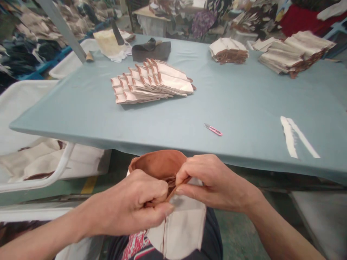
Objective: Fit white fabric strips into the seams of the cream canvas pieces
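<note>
A cream fabric piece with a brown lining (pixel 184 224) rests over my lap, its rounded brown opening turned up near the table's front edge. My left hand (pixel 135 202) is closed on the brown edge at the middle of the piece. Close beside it, my right hand (pixel 208 180) pinches the same edge between thumb and fingers. The fingertips of both hands nearly meet at a brown seam. Exactly how the cloth is folded between them is hidden by the fingers.
On the blue-green table (pixel 244 108) lie pink-handled snips (pixel 213 129), a fanned stack of cream pieces (pixel 154 81), white strips (pixel 292 137), dark cloth (pixel 151 50) and further stacks (pixel 229 50) at the back. A white bin (pixel 65 162) holding fabric stands at the left.
</note>
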Action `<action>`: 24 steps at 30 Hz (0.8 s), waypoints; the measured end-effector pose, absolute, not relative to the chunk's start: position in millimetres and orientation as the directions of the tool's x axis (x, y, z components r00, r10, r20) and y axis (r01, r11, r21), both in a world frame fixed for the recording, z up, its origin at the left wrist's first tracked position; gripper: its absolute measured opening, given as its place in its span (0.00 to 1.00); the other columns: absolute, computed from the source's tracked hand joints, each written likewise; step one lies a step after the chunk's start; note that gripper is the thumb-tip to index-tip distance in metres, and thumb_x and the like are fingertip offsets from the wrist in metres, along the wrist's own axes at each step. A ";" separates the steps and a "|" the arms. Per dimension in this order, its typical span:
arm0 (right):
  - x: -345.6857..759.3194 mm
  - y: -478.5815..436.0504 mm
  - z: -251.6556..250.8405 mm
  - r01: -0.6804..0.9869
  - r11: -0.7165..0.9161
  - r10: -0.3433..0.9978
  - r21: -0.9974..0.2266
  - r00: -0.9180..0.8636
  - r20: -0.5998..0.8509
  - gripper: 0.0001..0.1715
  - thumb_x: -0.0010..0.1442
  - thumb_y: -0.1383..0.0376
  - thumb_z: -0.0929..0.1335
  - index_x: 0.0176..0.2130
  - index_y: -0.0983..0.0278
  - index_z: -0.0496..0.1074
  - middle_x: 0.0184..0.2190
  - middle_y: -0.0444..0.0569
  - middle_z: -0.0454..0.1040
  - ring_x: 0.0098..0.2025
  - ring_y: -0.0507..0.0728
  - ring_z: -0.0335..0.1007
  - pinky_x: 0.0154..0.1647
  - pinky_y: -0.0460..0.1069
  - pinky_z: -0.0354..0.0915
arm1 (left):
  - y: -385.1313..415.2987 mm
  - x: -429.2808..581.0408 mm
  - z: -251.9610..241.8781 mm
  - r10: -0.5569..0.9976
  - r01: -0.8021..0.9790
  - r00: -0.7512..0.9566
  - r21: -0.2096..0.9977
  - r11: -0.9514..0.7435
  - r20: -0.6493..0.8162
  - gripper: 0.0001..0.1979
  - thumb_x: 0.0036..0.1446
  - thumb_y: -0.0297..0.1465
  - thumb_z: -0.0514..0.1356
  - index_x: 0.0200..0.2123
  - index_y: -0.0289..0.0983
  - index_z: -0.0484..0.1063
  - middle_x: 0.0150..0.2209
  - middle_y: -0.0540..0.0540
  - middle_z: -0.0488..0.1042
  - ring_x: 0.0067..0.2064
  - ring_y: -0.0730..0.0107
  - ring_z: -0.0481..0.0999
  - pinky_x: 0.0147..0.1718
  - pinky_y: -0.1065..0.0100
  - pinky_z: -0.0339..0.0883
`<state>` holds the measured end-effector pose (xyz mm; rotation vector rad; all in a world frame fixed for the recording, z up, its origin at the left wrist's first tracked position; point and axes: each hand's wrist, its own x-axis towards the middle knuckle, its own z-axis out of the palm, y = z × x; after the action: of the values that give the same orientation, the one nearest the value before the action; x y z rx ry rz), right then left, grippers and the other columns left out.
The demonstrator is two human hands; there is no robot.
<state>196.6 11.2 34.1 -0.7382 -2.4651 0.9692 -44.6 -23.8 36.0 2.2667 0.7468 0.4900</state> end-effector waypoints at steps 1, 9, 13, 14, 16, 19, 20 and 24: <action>199.3 13.1 31.4 0.314 0.598 0.610 -0.738 -0.775 0.164 0.11 0.70 0.62 0.71 0.34 0.63 0.75 0.30 0.44 0.79 0.31 0.52 0.72 0.36 0.48 0.60 | -26.7 -43.9 35.1 0.630 0.365 0.767 0.725 -0.584 0.121 0.17 0.61 0.21 0.53 0.25 0.40 0.48 0.19 0.58 0.56 0.20 0.77 0.58 0.23 0.67 0.49; 215.1 32.4 5.0 0.279 0.444 0.726 -0.851 -0.668 0.160 0.27 0.76 0.51 0.58 0.34 0.63 0.71 0.31 0.48 0.75 0.34 0.55 0.69 0.40 0.51 0.61 | -23.1 -51.4 39.2 0.654 0.379 0.698 0.624 -0.683 0.291 0.15 0.59 0.17 0.49 0.24 0.41 0.54 0.19 0.56 0.59 0.21 0.74 0.59 0.23 0.64 0.48; 216.3 32.4 2.0 0.150 0.311 0.758 -0.938 -0.635 0.150 0.28 0.75 0.47 0.61 0.32 0.63 0.70 0.30 0.46 0.72 0.32 0.54 0.65 0.36 0.49 0.60 | -19.5 -62.0 35.4 0.701 0.398 0.636 0.641 -0.656 0.322 0.16 0.59 0.17 0.48 0.23 0.39 0.61 0.18 0.56 0.60 0.19 0.76 0.62 0.23 0.68 0.52; 215.4 31.0 4.4 0.135 0.301 0.761 -0.944 -0.631 0.152 0.27 0.74 0.48 0.63 0.32 0.63 0.70 0.29 0.45 0.71 0.31 0.53 0.64 0.36 0.49 0.60 | -17.9 -65.8 32.2 0.710 0.400 0.623 0.647 -0.650 0.328 0.16 0.60 0.17 0.48 0.23 0.39 0.63 0.17 0.56 0.61 0.19 0.77 0.63 0.23 0.69 0.53; 211.6 27.4 12.9 0.132 0.325 0.756 -0.936 -0.632 0.174 0.22 0.72 0.52 0.67 0.31 0.63 0.70 0.27 0.43 0.68 0.30 0.53 0.63 0.35 0.49 0.59 | -12.9 -74.7 24.1 0.726 0.390 0.601 0.670 -0.632 0.334 0.17 0.62 0.18 0.49 0.23 0.38 0.65 0.18 0.57 0.63 0.19 0.78 0.64 0.23 0.72 0.54; 202.3 21.9 31.6 0.124 0.402 0.728 -0.907 -0.644 0.234 0.14 0.70 0.63 0.68 0.30 0.62 0.68 0.26 0.41 0.66 0.30 0.52 0.62 0.36 0.49 0.58 | -3.3 -87.3 14.7 0.741 0.375 0.604 0.716 -0.589 0.293 0.15 0.67 0.23 0.52 0.28 0.37 0.71 0.22 0.55 0.69 0.22 0.78 0.68 0.24 0.75 0.57; 198.4 20.2 38.1 0.106 0.423 0.714 -0.900 -0.651 0.258 0.13 0.69 0.66 0.68 0.30 0.62 0.67 0.26 0.41 0.67 0.30 0.52 0.62 0.37 0.49 0.58 | -0.5 -89.6 14.0 0.752 0.391 0.605 0.724 -0.569 0.264 0.12 0.69 0.26 0.53 0.32 0.37 0.73 0.26 0.54 0.73 0.26 0.76 0.72 0.27 0.75 0.60; 181.9 15.6 57.0 0.043 0.477 0.646 -0.878 -0.695 0.317 0.11 0.65 0.71 0.67 0.31 0.61 0.65 0.28 0.41 0.68 0.32 0.52 0.63 0.40 0.49 0.59 | 5.0 -82.7 22.9 0.731 0.316 0.626 0.770 -0.555 0.270 0.17 0.73 0.41 0.52 0.42 0.36 0.75 0.41 0.44 0.80 0.42 0.65 0.78 0.45 0.68 0.68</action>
<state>181.9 15.6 57.0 -0.5676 -2.0857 1.2145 -82.7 5.0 22.9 2.1501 0.8157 0.7660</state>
